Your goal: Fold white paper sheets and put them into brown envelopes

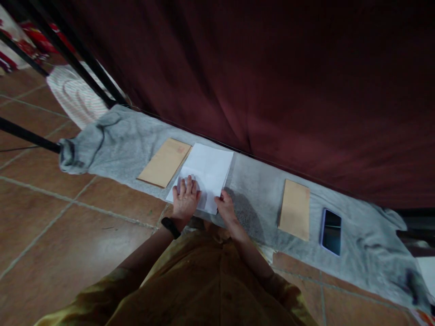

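Sheets of white paper (pixel 211 168) lie on the grey cloth in front of me, with a second edge showing at the lower left and right. My left hand (pixel 185 199), with a black band at the wrist, rests flat on the paper's lower left, fingers spread. At the lower right edge, my right hand (pixel 225 207) grips the paper, thumb on top; what lies under its fingers is hidden. Just left of the paper, a brown envelope (pixel 165 163) lies flat, its right edge close to the sheets. Farther right is another stack of brown envelopes (pixel 295 209).
The grey cloth (pixel 261 181) covers a long narrow surface. A phone (pixel 331 232) lies near its right part. Behind hangs a dark red curtain (pixel 244 90). Black metal bars (pixel 30 134) stand at the left, near a striped cloth (pixel 76 93). Tiled floor (pixel 102 231) runs below.
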The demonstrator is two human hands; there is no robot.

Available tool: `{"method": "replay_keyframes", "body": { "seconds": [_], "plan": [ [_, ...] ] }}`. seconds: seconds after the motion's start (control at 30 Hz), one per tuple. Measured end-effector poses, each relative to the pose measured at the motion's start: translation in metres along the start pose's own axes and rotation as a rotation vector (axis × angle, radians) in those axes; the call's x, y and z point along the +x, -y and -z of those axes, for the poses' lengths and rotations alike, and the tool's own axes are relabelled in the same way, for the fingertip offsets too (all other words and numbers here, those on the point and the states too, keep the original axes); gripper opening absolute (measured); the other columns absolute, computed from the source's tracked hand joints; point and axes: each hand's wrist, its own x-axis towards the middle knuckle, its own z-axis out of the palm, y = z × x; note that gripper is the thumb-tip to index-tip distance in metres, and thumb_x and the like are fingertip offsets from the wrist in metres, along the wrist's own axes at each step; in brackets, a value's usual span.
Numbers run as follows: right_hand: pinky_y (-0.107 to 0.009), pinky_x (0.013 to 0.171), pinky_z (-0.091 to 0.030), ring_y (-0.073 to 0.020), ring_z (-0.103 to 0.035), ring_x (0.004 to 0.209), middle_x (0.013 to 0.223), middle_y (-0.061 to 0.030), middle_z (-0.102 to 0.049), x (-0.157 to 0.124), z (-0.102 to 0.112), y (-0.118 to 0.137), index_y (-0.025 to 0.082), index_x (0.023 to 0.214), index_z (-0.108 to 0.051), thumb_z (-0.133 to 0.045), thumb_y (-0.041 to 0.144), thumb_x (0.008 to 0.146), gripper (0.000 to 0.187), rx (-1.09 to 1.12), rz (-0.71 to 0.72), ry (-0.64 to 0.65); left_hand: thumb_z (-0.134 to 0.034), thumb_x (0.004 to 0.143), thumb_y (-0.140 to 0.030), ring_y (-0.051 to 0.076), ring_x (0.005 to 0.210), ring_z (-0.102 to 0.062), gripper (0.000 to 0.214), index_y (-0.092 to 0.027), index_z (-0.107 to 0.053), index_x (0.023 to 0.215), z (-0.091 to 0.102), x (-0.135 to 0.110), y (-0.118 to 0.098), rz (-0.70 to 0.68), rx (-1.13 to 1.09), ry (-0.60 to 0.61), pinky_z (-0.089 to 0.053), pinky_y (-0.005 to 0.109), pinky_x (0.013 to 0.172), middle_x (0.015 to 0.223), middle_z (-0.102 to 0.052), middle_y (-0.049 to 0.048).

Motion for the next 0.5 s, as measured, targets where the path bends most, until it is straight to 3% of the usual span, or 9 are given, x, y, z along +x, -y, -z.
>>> {"method": "replay_keyframes", "body": {
  "seconds": [0.13,0.27,0.4,0.5],
  "plan": [
    [-0.03,0.084,-0.052,-0.0178,-0.064,0.086,0.095,-0.0011,-0.071,-0.01,0.006,0.007,0.022,0.102,-0.065,-0.047,0.025,0.082,0.027,0.063,-0.017,-0.048,-0.041,0.099,-0.032,0.041,0.151,-0.023,0.055,-0.016,-0.043,0.151,0.012,-0.002,-0.001,-0.012,-0.023,-0.003,-0.021,0.064,0.118,0.166,-0.025,0.0152],
    [-0.029,0.08,-0.052,-0.0178,-0.062,0.085,0.098,-0.0019,-0.071,-0.023,0.022,0.015,0.022,0.107,-0.065,-0.046,0.028,0.085,0.03,0.127,-0.025,-0.065,-0.045,0.099,-0.038,0.038,0.154,-0.016,0.06,-0.019,-0.036,0.155,0.033,-0.006,-0.006,-0.046,-0.055,-0.05,-0.016,0.061,0.121,0.168,-0.019,0.013],
    [-0.028,0.074,-0.052,-0.0182,-0.06,0.079,0.089,-0.001,-0.068,-0.032,0.048,0.015,0.023,0.099,-0.065,-0.044,0.033,0.087,0.026,0.104,-0.036,-0.108,-0.044,0.098,-0.052,0.039,0.154,-0.016,0.071,-0.018,-0.029,0.158,0.056,-0.004,-0.015,-0.02,-0.129,-0.156,-0.018,0.06,0.121,0.168,-0.017,0.0157],
    [-0.029,0.076,-0.052,-0.0192,-0.062,0.082,0.088,-0.0015,-0.068,-0.039,0.075,0.007,0.024,0.095,-0.064,-0.043,0.035,0.086,0.025,0.065,-0.049,-0.171,-0.043,0.098,-0.054,0.04,0.152,-0.022,0.073,-0.015,-0.027,0.158,0.062,0.004,-0.019,0.006,-0.256,-0.18,-0.027,0.059,0.118,0.167,-0.02,0.0192]
  ]
}}
